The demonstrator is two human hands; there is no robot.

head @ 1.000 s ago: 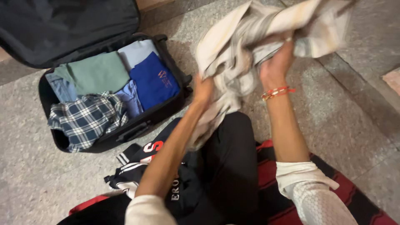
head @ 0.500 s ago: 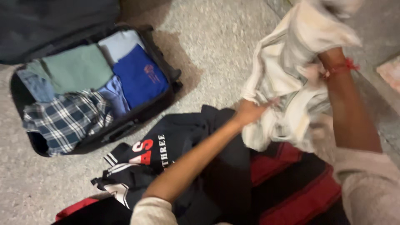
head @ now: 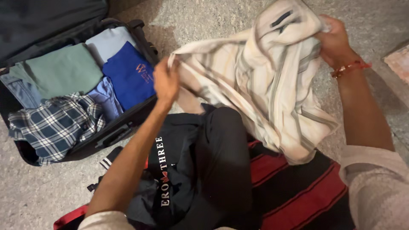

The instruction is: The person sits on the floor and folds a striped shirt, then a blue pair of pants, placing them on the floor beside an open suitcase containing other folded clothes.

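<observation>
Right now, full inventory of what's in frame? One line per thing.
striped shirt: 1, cream with grey stripes, held up between both hands over the lap
suitcase: 1, black, open on the floor at upper left
green folded garment: 1, in the suitcase, upper left
blue folded shirt: 1, royal blue, suitcase right side
pale blue folded garment: 1, suitcase top
plaid shirt: 1, navy and white, suitcase front
denim garment: 1, blue, suitcase left edge
black garment with white lettering: 1, on the lap
red-and-black striped cloth: 1, under the lap, lower right
floor: grey speckled
left hand: grip on the shirt's left edge
right hand: grip on the shirt's top; red thread band on the wrist
</observation>
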